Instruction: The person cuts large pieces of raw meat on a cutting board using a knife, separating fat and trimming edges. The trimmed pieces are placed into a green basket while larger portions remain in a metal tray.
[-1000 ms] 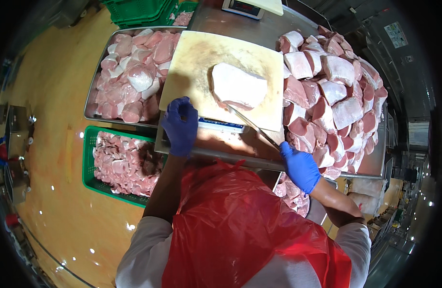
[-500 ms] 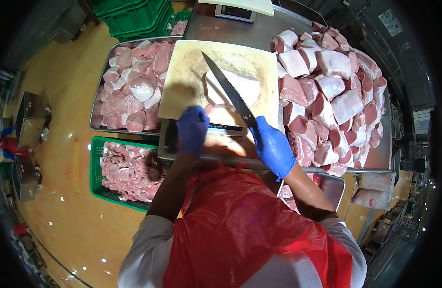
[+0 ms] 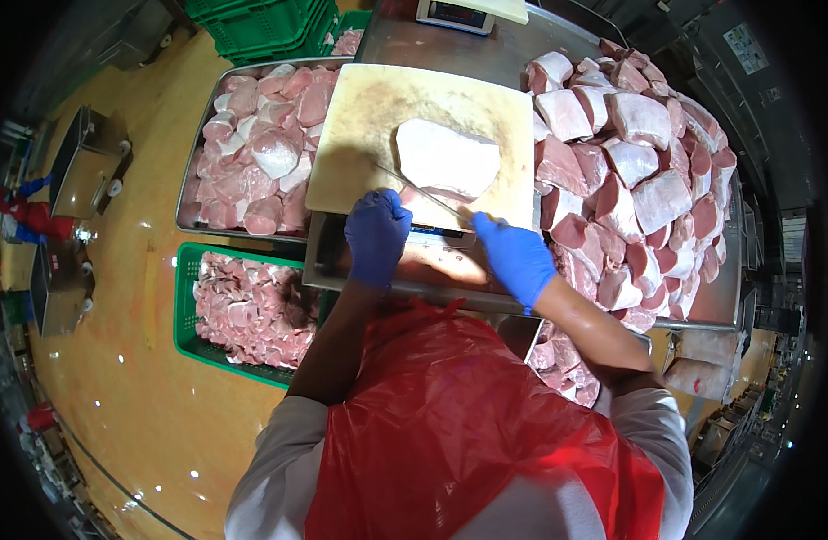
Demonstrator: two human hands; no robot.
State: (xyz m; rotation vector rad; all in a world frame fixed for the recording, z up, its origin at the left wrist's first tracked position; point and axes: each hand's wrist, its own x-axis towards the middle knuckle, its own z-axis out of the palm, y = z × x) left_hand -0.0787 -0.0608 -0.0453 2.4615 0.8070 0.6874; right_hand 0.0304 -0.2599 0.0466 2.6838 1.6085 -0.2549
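Observation:
A pale slab of meat (image 3: 448, 158) lies fat side up on the worn cream cutting board (image 3: 360, 108). My right hand (image 3: 514, 261), in a blue glove, is closed around the handle of a long knife (image 3: 439, 203). Its blade is turned nearly edge-on and points left, across the near side of the slab. Closed in a fist at the board's near edge, my gloved left hand (image 3: 378, 236) pinches a small pink strip of meat (image 3: 408, 194) beside the blade. Whether that strip still joins the slab cannot be told.
Meat chunks (image 3: 643, 171) are heaped on the steel table at right. A metal tray (image 3: 187, 212) of cut pieces stands left of the board, above a green crate (image 3: 183, 310) of trimmings. Stacked green crates (image 3: 261, 27) and a scale (image 3: 456, 16) are farther back.
The knife has come down from above the slab to its near edge, its blade now turned edge-on. My left hand stays near the board's edge, pinching the strip. The whole view has shifted slightly.

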